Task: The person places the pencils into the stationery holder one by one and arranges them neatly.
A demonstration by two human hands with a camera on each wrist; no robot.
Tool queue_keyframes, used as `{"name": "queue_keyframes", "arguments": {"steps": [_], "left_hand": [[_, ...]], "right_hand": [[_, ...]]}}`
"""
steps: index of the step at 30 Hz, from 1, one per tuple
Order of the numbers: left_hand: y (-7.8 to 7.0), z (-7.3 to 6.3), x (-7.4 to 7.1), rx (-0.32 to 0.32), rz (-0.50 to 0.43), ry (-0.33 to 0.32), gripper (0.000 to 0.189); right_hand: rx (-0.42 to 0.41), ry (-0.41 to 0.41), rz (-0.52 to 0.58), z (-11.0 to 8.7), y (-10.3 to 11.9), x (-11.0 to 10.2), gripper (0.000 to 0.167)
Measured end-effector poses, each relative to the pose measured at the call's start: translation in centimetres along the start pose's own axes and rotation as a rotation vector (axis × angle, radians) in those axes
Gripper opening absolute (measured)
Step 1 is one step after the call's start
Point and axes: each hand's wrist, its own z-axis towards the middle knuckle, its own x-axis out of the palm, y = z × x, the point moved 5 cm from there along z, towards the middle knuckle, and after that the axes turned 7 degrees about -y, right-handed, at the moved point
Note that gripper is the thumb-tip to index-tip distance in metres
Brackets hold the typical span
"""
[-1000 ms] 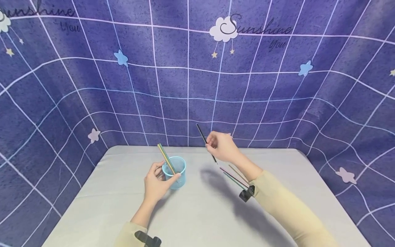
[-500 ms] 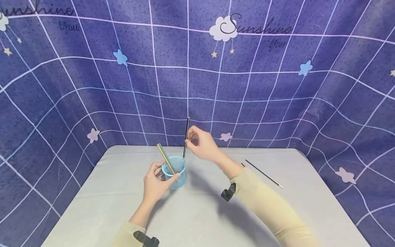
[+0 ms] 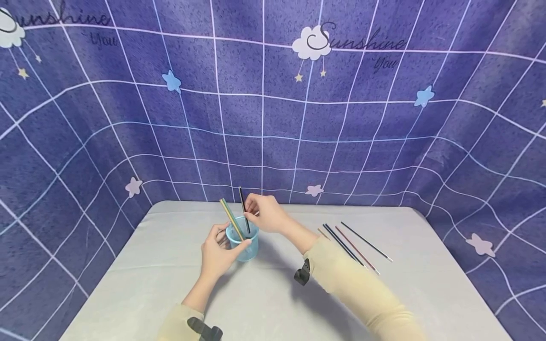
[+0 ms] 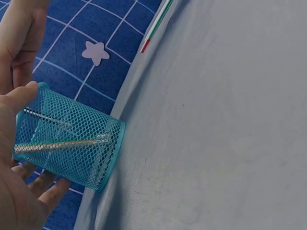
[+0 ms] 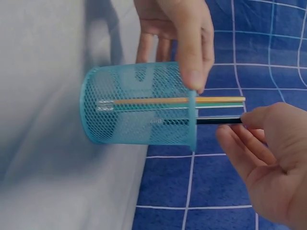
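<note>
A light-blue mesh pen cup (image 3: 248, 253) stands upright on the table. My left hand (image 3: 217, 253) grips it from the left, thumb at the rim and fingers round the far side. Inside lean a yellow pencil (image 5: 220, 99) and a green pencil (image 5: 225, 105), side by side. My right hand (image 3: 268, 214) pinches a black pencil (image 5: 218, 120) between thumb and fingertips. In the right wrist view its lower end is down inside the cup, above the base, and its upper part stands out past the rim.
To the right, on the pale-covered table (image 3: 170, 270), lie a red pencil (image 3: 357, 250), dark pencils (image 3: 368, 242) and a tan one (image 3: 323, 233) partly behind the right sleeve. A purple grid-patterned curtain (image 3: 239, 118) surrounds the table at the back and sides.
My right hand has carried the black pencil leftward from over the table and lowered its end into the cup. The left hand has kept its grip on the cup.
</note>
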Motion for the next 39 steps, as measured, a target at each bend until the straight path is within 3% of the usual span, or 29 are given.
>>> {"name": "queue_keyframes", "arguments": {"steps": [21, 39], "left_hand": [[0.0, -0.1, -0.2, -0.008, -0.006, -0.002, 0.075], [0.2, 0.1, -0.1, 0.004, -0.036, 0.014, 0.075]], "right_hand": [[-0.016, 0.024, -0.197, 0.5, 0.5, 3.5, 0.011], [0.064, 0.096, -0.292, 0.8, 0.5, 4.8, 0.015]]}}
